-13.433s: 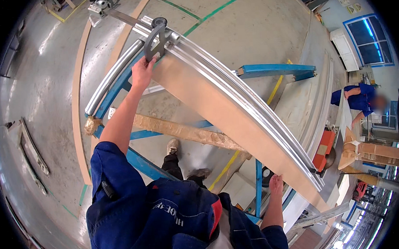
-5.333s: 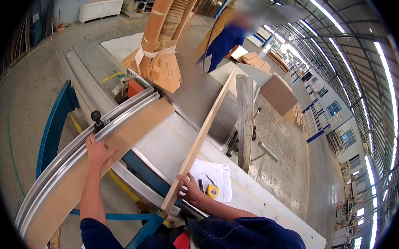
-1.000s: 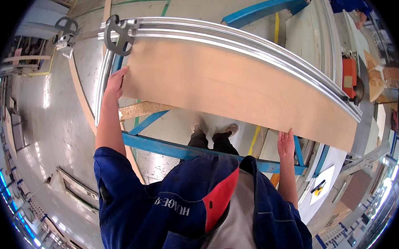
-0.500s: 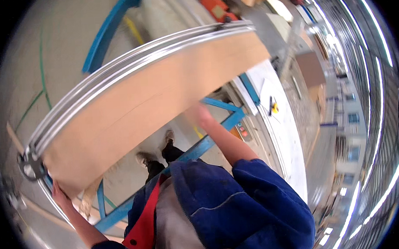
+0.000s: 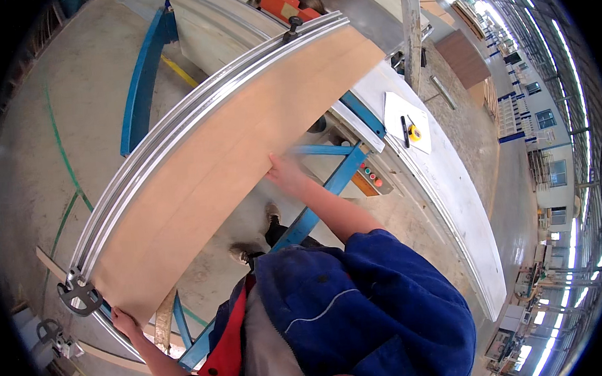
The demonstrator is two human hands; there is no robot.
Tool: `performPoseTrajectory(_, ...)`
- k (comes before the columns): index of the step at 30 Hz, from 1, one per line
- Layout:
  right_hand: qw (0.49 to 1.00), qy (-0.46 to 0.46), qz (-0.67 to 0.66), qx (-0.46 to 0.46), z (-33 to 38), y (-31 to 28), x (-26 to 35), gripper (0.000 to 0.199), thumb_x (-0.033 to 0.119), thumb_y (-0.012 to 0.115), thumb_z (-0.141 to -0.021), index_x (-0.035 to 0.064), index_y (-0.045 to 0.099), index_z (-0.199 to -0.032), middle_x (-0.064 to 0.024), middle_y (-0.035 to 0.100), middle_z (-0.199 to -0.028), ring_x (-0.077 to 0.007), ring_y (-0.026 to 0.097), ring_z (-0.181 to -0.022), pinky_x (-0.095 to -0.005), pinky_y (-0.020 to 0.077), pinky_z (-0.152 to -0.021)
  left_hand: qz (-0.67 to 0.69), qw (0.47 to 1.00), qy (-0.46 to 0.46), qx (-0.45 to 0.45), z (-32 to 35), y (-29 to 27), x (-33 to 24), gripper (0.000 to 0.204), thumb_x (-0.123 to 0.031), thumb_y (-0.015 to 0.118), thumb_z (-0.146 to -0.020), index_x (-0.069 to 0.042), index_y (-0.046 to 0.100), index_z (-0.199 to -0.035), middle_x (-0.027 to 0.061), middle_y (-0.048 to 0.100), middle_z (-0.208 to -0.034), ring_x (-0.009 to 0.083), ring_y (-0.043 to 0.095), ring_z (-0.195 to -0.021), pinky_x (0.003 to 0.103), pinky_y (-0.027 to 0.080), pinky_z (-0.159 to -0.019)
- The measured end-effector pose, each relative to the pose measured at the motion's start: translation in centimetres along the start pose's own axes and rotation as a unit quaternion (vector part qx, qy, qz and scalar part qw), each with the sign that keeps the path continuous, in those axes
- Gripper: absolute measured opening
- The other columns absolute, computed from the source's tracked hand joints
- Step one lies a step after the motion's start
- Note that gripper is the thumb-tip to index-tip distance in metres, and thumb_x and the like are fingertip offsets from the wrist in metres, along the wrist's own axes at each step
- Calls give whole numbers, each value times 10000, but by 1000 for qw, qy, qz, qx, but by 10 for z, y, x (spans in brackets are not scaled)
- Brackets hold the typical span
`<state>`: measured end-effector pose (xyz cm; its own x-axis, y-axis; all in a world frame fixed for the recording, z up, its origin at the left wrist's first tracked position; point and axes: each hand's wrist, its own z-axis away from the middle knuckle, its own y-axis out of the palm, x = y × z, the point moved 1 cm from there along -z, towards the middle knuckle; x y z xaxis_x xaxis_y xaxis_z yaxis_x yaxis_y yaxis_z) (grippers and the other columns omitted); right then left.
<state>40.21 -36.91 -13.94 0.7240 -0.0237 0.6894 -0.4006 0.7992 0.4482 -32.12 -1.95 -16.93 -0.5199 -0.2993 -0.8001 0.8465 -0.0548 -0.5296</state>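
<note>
A long tan fibreboard panel [image 5: 226,158] lies along a silver aluminium fence rail [image 5: 196,105], its far long edge close against the rail. My left hand [image 5: 127,322] is closed on the panel's near left corner, beside a black hand knob [image 5: 81,298] at the rail's end. Midway along the near long edge, my right hand [image 5: 288,174] grips the panel with the thumb on top. Its other fingers are mostly hidden under the board. At the rail's far end stands a smaller black knob [image 5: 294,25].
To the right is a long white machine table [image 5: 449,202] bearing a paper sheet [image 5: 393,110], a black marker [image 5: 405,131] and a yellow tape measure [image 5: 414,133]. Blue frame bars [image 5: 302,218] cross in front of me, near red and green push buttons [image 5: 371,175].
The view has turned, so the panel and rail slant more steeply. My right hand, smeared before, now shows on the panel's near edge; my left hand stays at the corner.
</note>
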Motion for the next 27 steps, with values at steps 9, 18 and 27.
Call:
performPoseTrajectory(9,986,-54,-156,21,-10,10,-15,392,312,561,-1096,69,533,-1401,-80,635,-1381,-231,625,-1257,-404,519,-1090,-143,989,41,-14,5,18,-24,616,-416,453,-1075,118,554,-1365,283,671,-1273,417,664,-1106,481,504,-956)
performPoseTrajectory(18,999,15,-40,27,-11,-13,-32,457,327,588,-1078,54,508,-1436,-91,603,-1386,-258,595,-1265,-422,487,-1132,-339,860,335,-179,140,120,-124,584,-285,703,-946,49,559,-1403,290,602,-1365,454,556,-1288,519,435,-1112)
performPoseTrajectory(27,992,79,-94,-19,13,-40,30,603,390,553,-1088,28,407,-1548,-128,549,-1488,-279,536,-1353,-438,411,-1212,-242,851,447,132,284,315,-261,737,-315,865,-776,-99,563,-1413,173,477,-1494,392,418,-1422,572,331,-1191)
